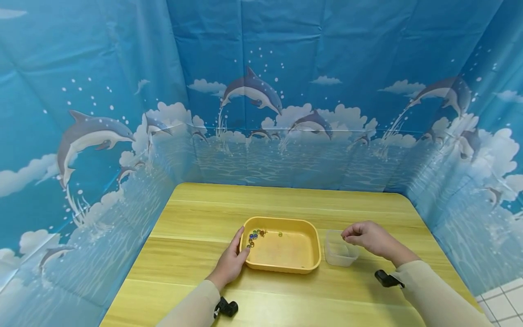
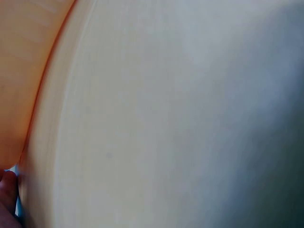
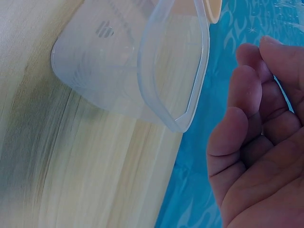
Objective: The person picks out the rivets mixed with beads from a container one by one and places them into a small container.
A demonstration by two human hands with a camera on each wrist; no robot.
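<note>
Marbles [image 1: 255, 235] lie grouped at the left end of the tray [image 1: 286, 254], whose left rim I find clamped between the thumb and fingers of the left hand [image 1: 231, 264]. The right hand [image 1: 373, 237] hangs by the tub [image 1: 341, 261], fingertips together, seemingly on a red thing [image 1: 345, 237] too small for me to identify. I judge this a tray-to-tub transfer; the next move calls for parting those fingertips over the tub's mouth.

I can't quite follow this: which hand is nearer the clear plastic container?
Right. The right hand hovers over the right side of the clear plastic container; the left hand is farther off, gripping the left side of the yellow tray.
</note>
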